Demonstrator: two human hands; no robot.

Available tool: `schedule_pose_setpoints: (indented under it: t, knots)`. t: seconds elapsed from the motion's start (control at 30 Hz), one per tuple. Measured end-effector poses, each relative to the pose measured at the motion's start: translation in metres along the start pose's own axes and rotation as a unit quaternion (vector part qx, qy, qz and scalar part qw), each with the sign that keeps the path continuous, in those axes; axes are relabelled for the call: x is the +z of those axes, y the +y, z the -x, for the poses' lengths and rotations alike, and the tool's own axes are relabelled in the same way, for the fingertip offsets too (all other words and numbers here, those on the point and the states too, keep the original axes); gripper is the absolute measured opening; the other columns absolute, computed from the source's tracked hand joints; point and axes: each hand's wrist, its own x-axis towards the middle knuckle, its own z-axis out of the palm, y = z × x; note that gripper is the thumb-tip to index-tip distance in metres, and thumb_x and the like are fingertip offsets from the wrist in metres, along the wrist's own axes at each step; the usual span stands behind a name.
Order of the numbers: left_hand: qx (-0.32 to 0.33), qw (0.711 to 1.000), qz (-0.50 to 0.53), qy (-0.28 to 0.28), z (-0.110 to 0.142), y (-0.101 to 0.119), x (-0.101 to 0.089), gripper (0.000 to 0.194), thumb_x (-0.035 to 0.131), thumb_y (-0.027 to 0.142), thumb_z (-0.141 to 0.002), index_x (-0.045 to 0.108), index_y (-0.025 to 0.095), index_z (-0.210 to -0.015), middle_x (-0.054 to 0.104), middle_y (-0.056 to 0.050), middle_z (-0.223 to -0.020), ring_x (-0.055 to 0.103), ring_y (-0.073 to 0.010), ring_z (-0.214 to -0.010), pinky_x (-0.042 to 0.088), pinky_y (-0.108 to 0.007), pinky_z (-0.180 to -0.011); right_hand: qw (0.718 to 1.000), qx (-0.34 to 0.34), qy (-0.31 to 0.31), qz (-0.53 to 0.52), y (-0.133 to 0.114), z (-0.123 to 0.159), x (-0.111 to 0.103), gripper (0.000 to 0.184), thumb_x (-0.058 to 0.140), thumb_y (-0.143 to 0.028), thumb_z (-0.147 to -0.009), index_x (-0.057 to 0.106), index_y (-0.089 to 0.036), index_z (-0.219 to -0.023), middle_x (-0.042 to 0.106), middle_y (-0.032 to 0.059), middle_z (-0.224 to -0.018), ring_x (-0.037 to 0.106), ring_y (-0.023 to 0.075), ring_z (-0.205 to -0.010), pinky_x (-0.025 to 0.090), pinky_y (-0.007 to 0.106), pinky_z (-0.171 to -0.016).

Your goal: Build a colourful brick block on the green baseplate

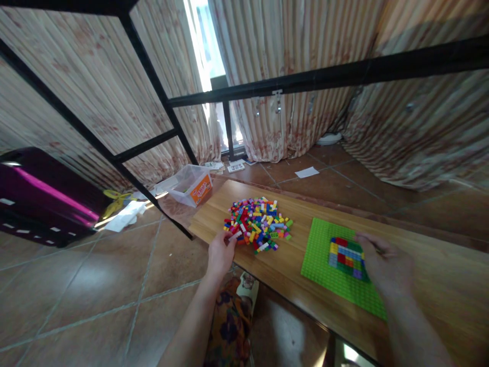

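Observation:
A heap of several small coloured bricks (259, 223) lies on the wooden table (439, 285). My left hand (220, 253) rests at the heap's near left edge, fingers pinched on a pale brick (234, 236). To the right lies a green baseplate (320, 255) carrying a patch of built bricks (346, 256) in red, yellow, blue and green. My right hand (386, 265) hovers over the right side of that patch with fingers curled; whether they hold anything is hidden.
A clear plastic box with an orange label (191, 185) stands on the tiled floor beyond the table's left end. A black metal frame (160, 97) crosses the view before patterned curtains. A dark purple case (42, 199) lies at left. Papers litter the floor.

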Motion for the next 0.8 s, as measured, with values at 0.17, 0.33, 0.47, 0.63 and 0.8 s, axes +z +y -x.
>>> schedule_pose_setpoints:
  t: [0.17, 0.33, 0.47, 0.63, 0.8]
  knots:
    - [0.014, 0.999, 0.048, 0.008, -0.001, 0.009, 0.011, 0.009, 0.058, 0.023, -0.082, 0.066, 0.019, -0.085, 0.066, 0.000, -0.073, 0.060, -0.0149, -0.067, 0.043, -0.025, -0.065, 0.999, -0.037, -0.026, -0.008, 0.002, 0.005, 0.011, 0.035, 0.054, -0.045, -0.080, 0.075, -0.020, -0.093, 0.077, 0.0065, -0.089, 0.070, 0.0227, -0.077, 0.053, 0.033, -0.072]
    - [0.034, 0.995, 0.096, 0.007, -0.006, 0.016, 0.025, 0.011, 0.058, 0.025, -0.081, 0.066, 0.019, -0.085, 0.066, 0.000, -0.073, 0.059, -0.0145, -0.065, 0.044, -0.025, -0.063, 0.998, -0.059, -0.025, -0.016, 0.000, 0.010, 0.013, 0.037, 0.054, -0.046, -0.081, 0.076, -0.018, -0.094, 0.077, 0.0070, -0.086, 0.070, 0.0216, -0.074, 0.052, 0.031, -0.068]
    - [0.057, 0.986, 0.159, -0.015, 0.001, 0.039, 0.033, 0.023, 0.058, 0.036, -0.084, 0.068, 0.018, -0.094, 0.070, -0.002, -0.079, 0.063, -0.0153, -0.070, 0.048, -0.025, -0.064, 0.997, -0.068, -0.001, -0.023, -0.001, 0.006, 0.004, 0.036, 0.054, -0.044, -0.080, 0.076, -0.018, -0.091, 0.077, 0.0082, -0.091, 0.070, 0.0230, -0.083, 0.052, 0.032, -0.076]
    - [0.038, 0.952, 0.265, -0.148, 0.025, 0.099, 0.063, 0.025, 0.053, 0.028, -0.087, 0.070, 0.016, -0.100, 0.072, -0.004, -0.083, 0.066, -0.0126, -0.069, 0.050, -0.021, -0.063, 0.998, -0.033, 0.043, -0.031, 0.001, 0.000, -0.014, 0.035, 0.057, -0.044, -0.078, 0.076, -0.017, -0.091, 0.077, 0.0079, -0.091, 0.070, 0.0231, -0.083, 0.052, 0.031, -0.075]
    - [0.056, 0.955, 0.138, -0.257, 0.037, 0.148, 0.111, 0.030, 0.042, 0.022, -0.093, 0.070, 0.015, -0.101, 0.075, -0.005, -0.084, 0.069, -0.0122, -0.067, 0.049, -0.020, -0.058, 0.998, -0.034, 0.025, -0.049, 0.007, -0.002, -0.020, 0.035, 0.056, -0.043, -0.079, 0.076, -0.017, -0.092, 0.077, 0.0078, -0.093, 0.069, 0.0238, -0.089, 0.052, 0.033, -0.079]
